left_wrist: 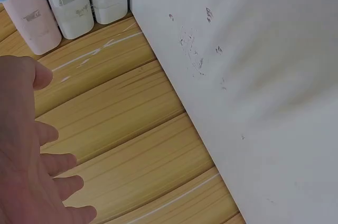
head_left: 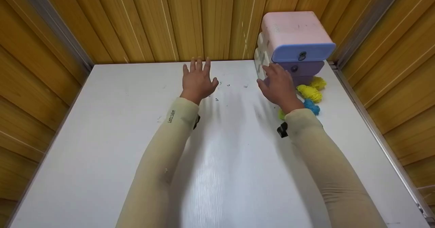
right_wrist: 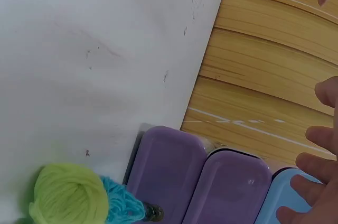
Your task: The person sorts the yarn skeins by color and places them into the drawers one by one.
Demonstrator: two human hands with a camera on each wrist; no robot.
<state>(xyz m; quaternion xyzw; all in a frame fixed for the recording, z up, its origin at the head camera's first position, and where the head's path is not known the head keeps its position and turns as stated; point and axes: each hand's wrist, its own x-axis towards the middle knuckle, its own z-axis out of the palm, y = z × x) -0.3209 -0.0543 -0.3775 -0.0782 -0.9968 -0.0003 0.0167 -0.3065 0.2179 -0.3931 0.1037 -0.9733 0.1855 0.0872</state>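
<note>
My left hand (head_left: 197, 82) is held over the back middle of the white table, fingers spread and holding nothing. In the left wrist view the same hand (left_wrist: 26, 155) shows its palm side with fingers apart. My right hand (head_left: 279, 85) hovers in front of a stack of small drawers, fingers loosely bent and nothing in them. The stack has a pink top box (head_left: 295, 27) with a blue drawer front (head_left: 289, 53) and purple fronts below it (head_left: 311, 68), with ring pulls on the upper two. In the right wrist view, the right fingertips (right_wrist: 309, 187) overlap the blue front.
Beside the drawers lie yellow yarn balls (head_left: 310, 93), a blue yarn ball (head_left: 312, 107) and a lime-green one (right_wrist: 68, 195), partly behind the right wrist in the head view. Wood-patterned walls (head_left: 217, 20) enclose the white table (head_left: 102, 136) at the back and sides.
</note>
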